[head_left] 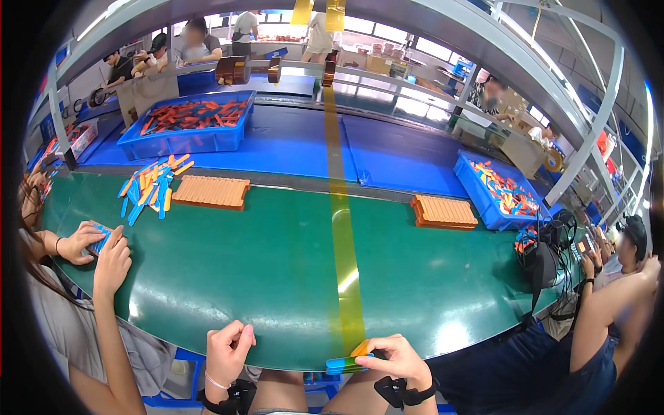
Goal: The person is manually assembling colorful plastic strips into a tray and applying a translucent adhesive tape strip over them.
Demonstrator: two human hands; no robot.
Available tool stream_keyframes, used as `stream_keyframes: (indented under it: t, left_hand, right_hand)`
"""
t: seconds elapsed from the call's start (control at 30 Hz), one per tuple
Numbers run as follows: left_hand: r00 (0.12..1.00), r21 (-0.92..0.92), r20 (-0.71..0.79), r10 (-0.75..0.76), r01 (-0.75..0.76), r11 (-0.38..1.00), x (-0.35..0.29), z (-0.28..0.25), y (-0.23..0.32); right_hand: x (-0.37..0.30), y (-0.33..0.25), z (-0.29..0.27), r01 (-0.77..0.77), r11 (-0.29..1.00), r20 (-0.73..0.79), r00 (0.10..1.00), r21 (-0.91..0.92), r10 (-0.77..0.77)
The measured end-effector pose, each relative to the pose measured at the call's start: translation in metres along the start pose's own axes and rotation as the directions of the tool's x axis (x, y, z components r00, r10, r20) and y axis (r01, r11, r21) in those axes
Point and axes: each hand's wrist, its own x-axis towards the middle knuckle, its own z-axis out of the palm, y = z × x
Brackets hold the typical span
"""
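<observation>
Between the thumb and fingers of my right hand (pixel 398 360), at the bench's near edge, is a small stack of blue and orange plastic strips (pixel 337 364). A long amber tape (pixel 344 256) runs from a tape roll (pixel 329 73) on the overhead bar down across the bench, its lower end reaching the strips. My left hand (pixel 228 346) is curled into a fist left of the tape, thumb against the fingers; nothing sticks out of it. Both hands hover at the near rim of the green bench top (pixel 277 290).
Orange ridged blocks (pixel 211 191) (pixel 444 211) stand on either side of the tape. Loose blue and orange strips (pixel 151 185) lie at left. Blue bins (pixel 187 142) (pixel 494 200) hold more. A co-worker's hands (pixel 104 252) work at left; black equipment (pixel 543 259) and another person are at right.
</observation>
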Motion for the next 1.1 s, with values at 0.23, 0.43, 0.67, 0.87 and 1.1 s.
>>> stream_keyframes:
  t: [0.23,0.43,0.67,0.87,1.1]
  left_hand:
    - [1.0,0.003,-0.004,0.014,-0.014,1.0,-0.002,0.0,0.003]
    - [1.0,0.038,0.006,-0.008,0.008,0.999,-0.002,0.0,0.002]
    - [1.0,0.064,-0.023,-0.009,0.011,0.998,0.001,0.002,0.005]
    - [0.995,0.145,0.098,-0.031,0.017,0.989,-0.004,0.013,0.011]
    - [0.818,-0.132,0.419,0.395,-0.375,0.917,-0.005,0.056,0.027]
  right_hand:
    - [-0.002,0.008,0.002,0.007,1.0,-0.017,1.0,0.003,-0.007]
    - [0.0,0.003,0.004,-0.034,0.999,-0.042,0.998,0.037,0.035]
    - [0.002,0.003,0.001,-0.009,0.999,-0.024,1.0,0.039,0.01]
    - [0.003,0.009,0.002,0.03,1.0,-0.039,0.999,0.011,-0.029]
    - [0.007,0.007,0.004,0.112,0.992,-0.023,0.993,-0.053,-0.114]
